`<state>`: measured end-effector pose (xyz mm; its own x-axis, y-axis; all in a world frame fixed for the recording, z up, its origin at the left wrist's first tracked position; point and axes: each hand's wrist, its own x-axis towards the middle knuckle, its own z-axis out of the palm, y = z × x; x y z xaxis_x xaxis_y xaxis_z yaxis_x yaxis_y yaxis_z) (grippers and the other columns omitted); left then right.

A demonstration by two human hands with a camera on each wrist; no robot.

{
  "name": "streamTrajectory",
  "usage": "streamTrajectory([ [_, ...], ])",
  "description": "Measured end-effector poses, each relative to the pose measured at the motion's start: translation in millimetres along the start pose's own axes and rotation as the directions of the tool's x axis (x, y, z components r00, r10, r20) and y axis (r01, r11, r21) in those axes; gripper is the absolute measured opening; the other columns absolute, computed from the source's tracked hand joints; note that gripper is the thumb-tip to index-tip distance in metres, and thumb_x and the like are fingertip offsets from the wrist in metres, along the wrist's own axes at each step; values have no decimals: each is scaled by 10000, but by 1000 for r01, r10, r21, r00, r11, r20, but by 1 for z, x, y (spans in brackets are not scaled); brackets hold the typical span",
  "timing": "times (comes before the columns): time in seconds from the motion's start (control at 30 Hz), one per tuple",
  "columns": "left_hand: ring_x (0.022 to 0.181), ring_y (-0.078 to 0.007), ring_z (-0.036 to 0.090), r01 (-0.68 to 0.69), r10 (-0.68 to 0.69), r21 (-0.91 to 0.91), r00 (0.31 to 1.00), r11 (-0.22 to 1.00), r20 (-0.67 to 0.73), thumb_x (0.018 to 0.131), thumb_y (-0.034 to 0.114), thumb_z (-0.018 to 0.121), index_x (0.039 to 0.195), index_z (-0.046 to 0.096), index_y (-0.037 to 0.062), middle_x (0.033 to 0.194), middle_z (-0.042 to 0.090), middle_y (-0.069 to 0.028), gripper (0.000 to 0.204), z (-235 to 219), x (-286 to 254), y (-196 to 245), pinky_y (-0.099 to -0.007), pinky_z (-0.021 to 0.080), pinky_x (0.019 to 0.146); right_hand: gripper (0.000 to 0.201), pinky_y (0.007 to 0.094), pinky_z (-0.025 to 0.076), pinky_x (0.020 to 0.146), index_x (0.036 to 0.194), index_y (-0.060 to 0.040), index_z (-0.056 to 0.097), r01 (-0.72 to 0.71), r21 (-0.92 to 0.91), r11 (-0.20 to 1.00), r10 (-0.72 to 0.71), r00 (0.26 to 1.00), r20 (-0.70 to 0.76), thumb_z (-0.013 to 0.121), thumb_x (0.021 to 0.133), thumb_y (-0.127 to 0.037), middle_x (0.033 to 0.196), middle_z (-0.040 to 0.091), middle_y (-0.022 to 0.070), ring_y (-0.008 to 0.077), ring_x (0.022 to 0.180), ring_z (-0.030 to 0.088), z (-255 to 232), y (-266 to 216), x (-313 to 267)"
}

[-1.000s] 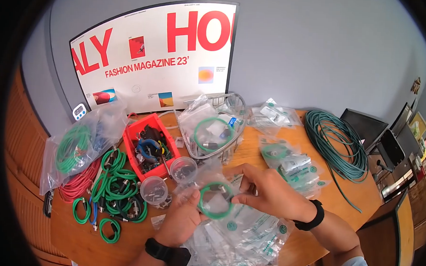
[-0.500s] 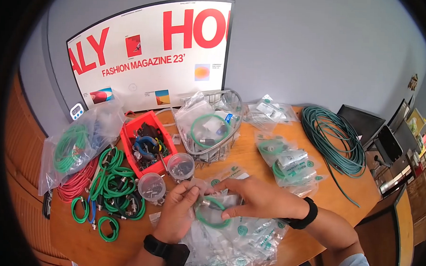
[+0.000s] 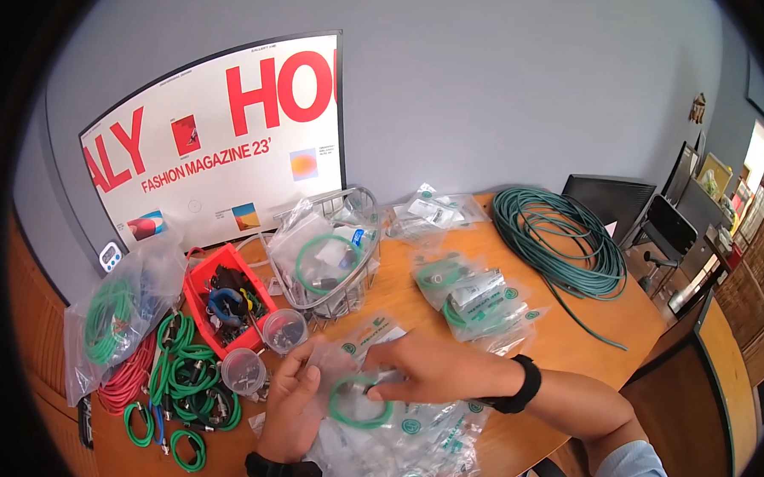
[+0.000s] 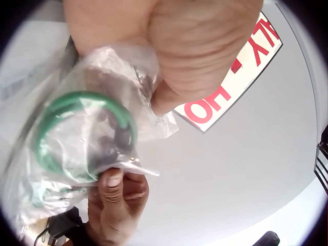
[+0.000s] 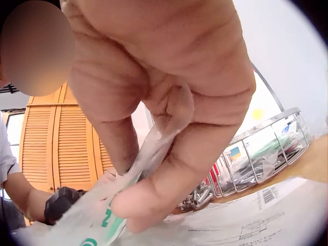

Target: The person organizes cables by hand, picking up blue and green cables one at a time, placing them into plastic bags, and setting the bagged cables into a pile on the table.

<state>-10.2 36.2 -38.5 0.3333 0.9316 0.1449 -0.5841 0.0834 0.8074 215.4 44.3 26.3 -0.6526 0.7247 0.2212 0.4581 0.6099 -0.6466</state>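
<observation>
Coiled green cable (image 3: 335, 404) is inside the clear bag (image 3: 329, 364), between both hands. Left hand (image 3: 293, 409): thumb and fingers clamped on film. Right hand (image 3: 436, 369): same, pinching bag film. Insertion looks done; can't tell if the bag's sealed. From it: bagged green cables (image 3: 438, 277) at 1 o'clock, loose green cables (image 3: 160, 375) at 9. Reads as part-way, the 9 o'clock pile probably left.

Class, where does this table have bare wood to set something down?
Between the wire basket and the bagged cables, and right of those bags, below the dark coil. Crowded: left, around the red box and loose green cables, and front centre, across the clear bags.
</observation>
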Motion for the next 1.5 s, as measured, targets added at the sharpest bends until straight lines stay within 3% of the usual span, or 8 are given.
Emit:
streamTrajectory([
  [0.1,1147,-238,626,68,-69,-16,997,998,-40,1028,195,573,1286,547,-11,1232,654,-161,331,-8,1,-1,-401,469,1036,315,308,548,649,1108,-7,675,-304,111,946,306,952,-2,714,941,-272,816,691,109,169,721,672,-43,-10,-4],
  [0.37,1120,-166,620,54,-177,625,975,779,136,975,89,633,1158,687,-15,1156,690,-94,218,-4,-7,-6,-332,482,1000,381,295,572,636,1103,84,638,-524,179,833,553,803,-223,730,928,-242,875,708,113,162,763,725,-130,69,11],
  [0.43,1112,-164,624,-41,-137,661,967,749,214,954,75,654,1159,694,-3,1166,686,-88,223,-8,-4,-9,-324,486,990,323,318,573,677,1106,52,634,-578,-428,694,510,815,-275,727,898,-177,911,720,146,214,823,728,-128,76,15],
  [0.63,1087,-175,638,-203,-142,817,934,539,326,891,55,712,1132,726,44,1168,677,-87,242,-4,-7,-2,-309,502,959,200,425,540,703,1043,-24,628,-216,-628,748,-132,879,-459,683,853,-53,856,693,149,328,800,690,-85,46,-6],
  [0.77,1050,-174,656,-153,-159,821,946,550,282,907,58,697,1115,723,24,1124,682,-93,213,-6,-6,-4,-304,513,928,310,448,545,707,1130,-17,589,-306,-576,758,360,933,-21,685,895,-195,873,690,177,379,819,685,-18,10,-29],
  [1.0,898,-164,685,-137,-114,784,960,605,256,945,90,666,1071,729,10,985,724,-87,162,-10,-8,-13,-285,532,801,424,416,531,732,1212,2,558,-320,-375,870,279,947,-162,723,874,-195,860,678,175,367,846,677,-6,36,-28],
  [1.3,893,-157,666,-73,34,354,993,932,114,976,122,659,1113,598,-31,950,683,-94,214,-23,1,-15,-280,561,707,399,226,464,671,1320,-21,481,-223,156,962,271,836,-476,647,957,-7,842,536,-12,51,767,555,-2,9,-41],
  [1.5,932,-141,654,-5,-38,331,992,944,122,903,61,717,1249,587,-4,1096,682,-75,375,-7,-5,-7,-275,532,689,489,222,512,790,1393,-30,420,-64,363,929,238,857,-457,635,957,19,1004,548,24,89,921,605,31,-4,-34],
])
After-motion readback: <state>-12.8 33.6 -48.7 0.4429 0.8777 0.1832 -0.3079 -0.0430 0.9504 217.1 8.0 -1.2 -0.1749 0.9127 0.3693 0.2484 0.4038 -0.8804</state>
